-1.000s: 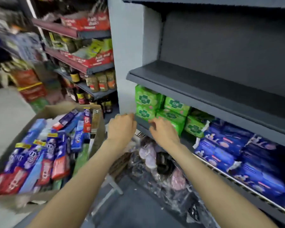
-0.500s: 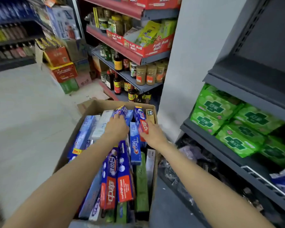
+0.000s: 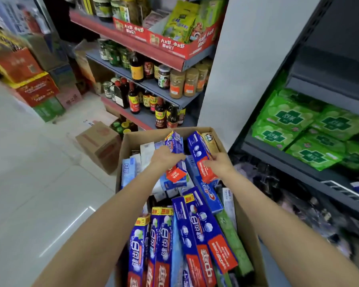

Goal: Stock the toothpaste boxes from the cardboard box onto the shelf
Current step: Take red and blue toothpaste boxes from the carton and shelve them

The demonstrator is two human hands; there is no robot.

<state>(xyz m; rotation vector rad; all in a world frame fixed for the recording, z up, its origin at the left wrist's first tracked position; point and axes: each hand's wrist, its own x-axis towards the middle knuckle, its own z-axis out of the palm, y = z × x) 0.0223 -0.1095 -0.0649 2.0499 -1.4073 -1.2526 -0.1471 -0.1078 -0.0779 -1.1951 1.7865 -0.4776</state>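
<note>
Both hands reach into the open brown cardboard box [image 3: 245,230] on the floor. The left hand [image 3: 165,157] has its fingers curled round a short blue-and-red toothpaste box [image 3: 175,156] near the far edge. The right hand [image 3: 221,164] grips a long blue-and-red toothpaste box [image 3: 201,155] beside it, at the far right corner. The dark grey metal shelf [image 3: 282,160] stands to the right.

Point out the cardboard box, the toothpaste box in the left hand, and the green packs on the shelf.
cardboard box [image 3: 247,235]: head view, right wall.
toothpaste box [image 3: 175,172]: head view, red lower end.
green packs [image 3: 286,119]: head view, top pack's face.
</note>
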